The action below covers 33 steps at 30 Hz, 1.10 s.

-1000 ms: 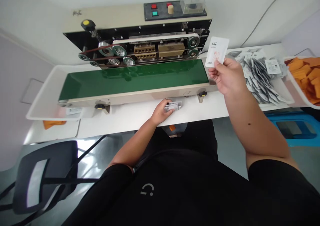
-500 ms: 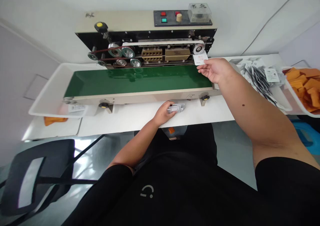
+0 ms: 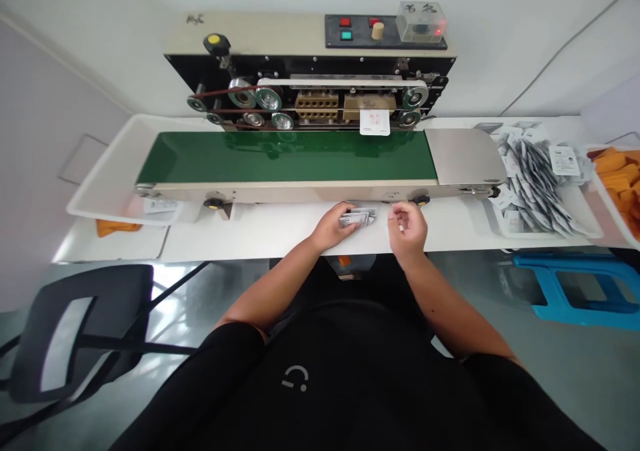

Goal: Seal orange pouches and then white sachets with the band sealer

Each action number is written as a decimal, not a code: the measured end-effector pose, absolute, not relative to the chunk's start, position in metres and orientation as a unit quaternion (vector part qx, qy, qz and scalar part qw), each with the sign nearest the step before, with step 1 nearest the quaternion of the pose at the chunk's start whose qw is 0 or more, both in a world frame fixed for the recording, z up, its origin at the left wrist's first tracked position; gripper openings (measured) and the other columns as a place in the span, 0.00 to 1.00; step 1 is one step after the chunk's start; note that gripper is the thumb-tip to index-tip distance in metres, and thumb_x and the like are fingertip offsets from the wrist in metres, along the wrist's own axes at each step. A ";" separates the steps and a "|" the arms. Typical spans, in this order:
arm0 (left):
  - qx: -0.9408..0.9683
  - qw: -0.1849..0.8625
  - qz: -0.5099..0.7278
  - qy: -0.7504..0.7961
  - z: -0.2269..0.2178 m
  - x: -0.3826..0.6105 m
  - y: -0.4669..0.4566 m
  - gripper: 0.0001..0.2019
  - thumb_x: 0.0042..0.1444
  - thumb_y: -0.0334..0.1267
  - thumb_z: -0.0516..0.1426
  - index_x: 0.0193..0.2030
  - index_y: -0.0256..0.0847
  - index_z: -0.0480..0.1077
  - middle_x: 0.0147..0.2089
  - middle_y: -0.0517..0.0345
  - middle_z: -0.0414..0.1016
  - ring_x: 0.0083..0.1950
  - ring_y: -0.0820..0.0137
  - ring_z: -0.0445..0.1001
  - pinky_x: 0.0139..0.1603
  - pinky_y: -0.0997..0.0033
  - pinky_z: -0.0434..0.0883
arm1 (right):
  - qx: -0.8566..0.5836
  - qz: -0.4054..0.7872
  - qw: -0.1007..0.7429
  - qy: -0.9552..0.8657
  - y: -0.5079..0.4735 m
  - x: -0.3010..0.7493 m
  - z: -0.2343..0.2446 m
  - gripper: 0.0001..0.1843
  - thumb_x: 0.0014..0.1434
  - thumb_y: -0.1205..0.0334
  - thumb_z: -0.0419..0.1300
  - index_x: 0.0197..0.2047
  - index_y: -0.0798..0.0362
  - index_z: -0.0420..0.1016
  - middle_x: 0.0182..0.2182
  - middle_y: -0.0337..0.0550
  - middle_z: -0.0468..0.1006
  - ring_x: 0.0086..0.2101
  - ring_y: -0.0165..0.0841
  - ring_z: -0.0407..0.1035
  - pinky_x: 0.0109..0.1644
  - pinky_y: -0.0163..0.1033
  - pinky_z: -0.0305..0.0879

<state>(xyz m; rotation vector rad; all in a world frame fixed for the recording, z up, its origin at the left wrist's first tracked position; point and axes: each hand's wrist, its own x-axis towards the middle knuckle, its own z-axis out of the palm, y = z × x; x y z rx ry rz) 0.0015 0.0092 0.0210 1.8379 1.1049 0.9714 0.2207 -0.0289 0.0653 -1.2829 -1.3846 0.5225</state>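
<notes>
My left hand [image 3: 334, 227] is closed around a small stack of white packets [image 3: 358, 216] just above the white table, in front of the conveyor. To its right hovers my right hand [image 3: 407, 228], empty, fingers loosely curled with a gap between thumb and fingertips. A single white packet [image 3: 375, 123] with faint red print sits in the band sealing machine [image 3: 310, 38]. Its upper edge is at the brass blocks, and its lower part hangs over the green conveyor belt [image 3: 290, 161].
On the right are a white tray [image 3: 595, 232] heaped with packets and a bin of orange pouches [image 3: 617, 171]. A white bin [image 3: 95, 191] stands at the conveyor's left end. A blue stool [image 3: 560, 288] and a black chair [image 3: 110, 324] flank me.
My right hand has let go of the packet at the machine's right end and come back beside my left hand. That packet has moved left along the sealer. My left hand still holds the stack.
</notes>
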 end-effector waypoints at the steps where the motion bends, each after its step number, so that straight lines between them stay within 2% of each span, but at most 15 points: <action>1: 0.716 0.389 0.386 0.432 0.021 0.002 0.009 0.18 0.58 0.42 0.67 0.53 0.40 0.73 0.51 0.47 0.79 0.53 0.58 0.78 0.58 0.58 0.73 | -0.557 0.208 0.561 -0.576 -0.036 0.218 0.050 0.12 0.66 0.58 0.62 0.52 0.50 0.74 0.44 0.47 0.77 0.34 0.30 0.71 0.32 0.35 0.69; 3: 0.704 0.407 0.394 0.429 0.021 0.001 0.010 0.19 0.57 0.44 0.68 0.52 0.40 0.73 0.50 0.48 0.79 0.52 0.59 0.78 0.57 0.60 0.73 | -0.568 0.215 0.546 -0.578 -0.039 0.217 0.026 0.22 0.64 0.60 0.62 0.60 0.49 0.71 0.54 0.51 0.75 0.42 0.34 0.73 0.35 0.36 0.71; 5: 0.692 0.432 0.396 0.421 0.020 0.001 0.010 0.20 0.57 0.46 0.68 0.52 0.40 0.74 0.50 0.48 0.80 0.50 0.60 0.79 0.55 0.61 0.74 | -0.553 0.272 0.495 -0.613 -0.034 0.220 0.012 0.26 0.64 0.59 0.63 0.65 0.48 0.71 0.58 0.51 0.76 0.50 0.38 0.73 0.43 0.39 0.75; 8: 0.683 0.456 0.391 0.416 0.018 0.001 0.011 0.23 0.56 0.47 0.69 0.54 0.39 0.74 0.50 0.48 0.80 0.50 0.60 0.79 0.54 0.63 0.74 | -0.516 0.393 0.434 -0.625 -0.025 0.229 0.004 0.20 0.66 0.53 0.63 0.58 0.50 0.79 0.51 0.48 0.81 0.49 0.39 0.77 0.53 0.43 0.75; 11: 0.682 0.459 0.382 0.423 0.018 0.001 0.010 0.25 0.55 0.48 0.70 0.56 0.39 0.74 0.52 0.48 0.81 0.50 0.60 0.80 0.54 0.63 0.75 | -0.509 0.467 0.451 -0.564 -0.022 0.235 0.001 0.18 0.65 0.47 0.66 0.48 0.52 0.83 0.42 0.46 0.83 0.43 0.38 0.79 0.51 0.42 0.76; 15: 0.679 0.465 0.374 0.427 0.022 0.001 0.009 0.27 0.57 0.49 0.69 0.59 0.40 0.74 0.55 0.46 0.81 0.54 0.58 0.80 0.59 0.60 0.75 | -0.506 0.506 0.484 -0.504 -0.023 0.236 0.003 0.19 0.61 0.45 0.70 0.45 0.52 0.84 0.39 0.45 0.83 0.38 0.35 0.77 0.47 0.40 0.76; 19: 0.675 0.473 0.374 0.425 0.024 0.001 0.009 0.28 0.58 0.50 0.68 0.62 0.41 0.73 0.59 0.45 0.80 0.59 0.56 0.80 0.63 0.57 0.74 | -0.510 0.507 0.517 -0.463 -0.020 0.239 0.003 0.19 0.62 0.43 0.68 0.41 0.52 0.83 0.36 0.44 0.81 0.34 0.33 0.74 0.42 0.40 0.75; 24: 0.665 0.483 0.379 0.426 0.023 0.001 0.010 0.28 0.58 0.50 0.68 0.62 0.41 0.74 0.60 0.44 0.80 0.60 0.56 0.79 0.65 0.56 0.73 | -0.512 0.507 0.493 -0.487 -0.020 0.243 -0.002 0.20 0.62 0.43 0.67 0.46 0.51 0.83 0.40 0.45 0.81 0.37 0.34 0.75 0.46 0.42 0.76; 29: 0.663 0.496 0.374 0.419 0.020 -0.001 0.009 0.31 0.56 0.52 0.69 0.63 0.40 0.73 0.61 0.43 0.80 0.61 0.55 0.79 0.66 0.55 0.73 | -0.476 0.566 0.465 -0.487 -0.019 0.245 -0.004 0.23 0.61 0.47 0.68 0.55 0.52 0.80 0.45 0.47 0.82 0.42 0.35 0.77 0.45 0.40 0.77; 31: 0.666 0.502 0.367 0.411 0.020 -0.002 0.009 0.32 0.55 0.54 0.70 0.62 0.39 0.74 0.60 0.43 0.80 0.59 0.55 0.80 0.64 0.56 0.74 | -0.474 0.559 0.447 -0.512 -0.017 0.246 -0.004 0.22 0.61 0.50 0.69 0.54 0.52 0.81 0.43 0.46 0.81 0.42 0.35 0.76 0.46 0.39 0.76; 33: 0.666 0.507 0.364 0.408 0.021 -0.002 0.009 0.32 0.55 0.54 0.70 0.62 0.39 0.74 0.59 0.43 0.80 0.58 0.55 0.80 0.63 0.56 0.75 | -0.483 0.523 0.442 -0.546 -0.017 0.245 -0.002 0.17 0.61 0.51 0.69 0.47 0.53 0.83 0.39 0.45 0.80 0.39 0.33 0.75 0.45 0.38 0.75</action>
